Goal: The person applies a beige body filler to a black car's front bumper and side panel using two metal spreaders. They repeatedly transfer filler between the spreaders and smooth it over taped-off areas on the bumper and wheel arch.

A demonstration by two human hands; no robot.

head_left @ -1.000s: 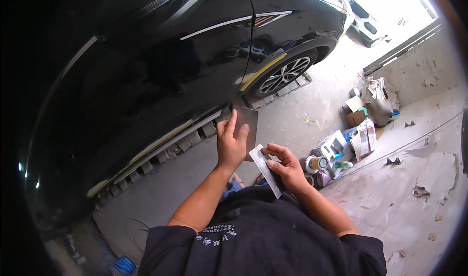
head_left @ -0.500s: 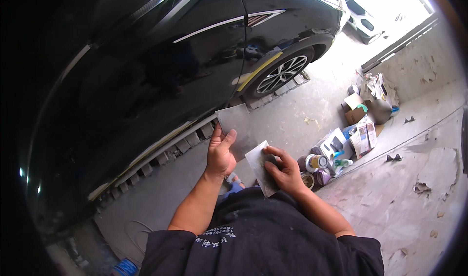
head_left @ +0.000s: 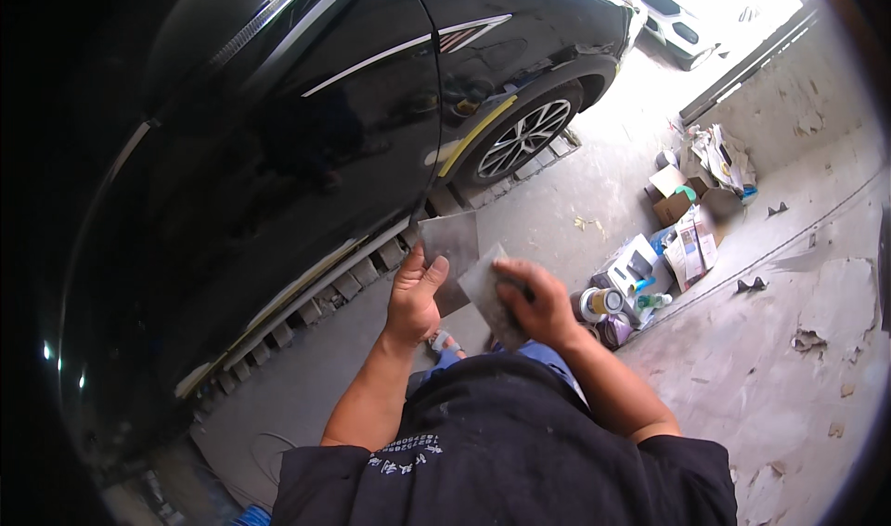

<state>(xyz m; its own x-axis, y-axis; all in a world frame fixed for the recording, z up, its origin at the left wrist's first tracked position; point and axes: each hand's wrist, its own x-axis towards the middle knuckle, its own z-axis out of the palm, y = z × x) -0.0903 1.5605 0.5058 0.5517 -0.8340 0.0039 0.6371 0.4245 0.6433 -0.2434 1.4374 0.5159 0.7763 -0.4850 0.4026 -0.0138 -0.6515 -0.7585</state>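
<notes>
My left hand (head_left: 415, 296) is closed on a thin grey rectangular plate (head_left: 450, 236), its thumb on the near side and its fingers mostly behind. A second flat grey plate (head_left: 488, 289), paler at its upper edge, is gripped in my right hand (head_left: 538, 303), with the fingers bent over its right side. The second plate is tilted, its upper left edge close beside or overlapping the lower right part of the first; I cannot tell whether they touch. Both hands are in front of my body, right of the black car's side (head_left: 343, 136).
Yellow tape (head_left: 478, 136) lines the arch by the car's wheel (head_left: 529, 138). Blocks (head_left: 348, 281) lie along the sill. To the right, cans (head_left: 606, 301), a green-tinted bottle (head_left: 652, 300), boxes (head_left: 670, 210) and papers stand along a peeling wall (head_left: 780, 350). A cable (head_left: 264, 442) lies lower left.
The right-hand plate has shifted slightly left and tilted, and its hand is blurred by motion. My left hand keeps its grip on its plate. The whole view has turned a little.
</notes>
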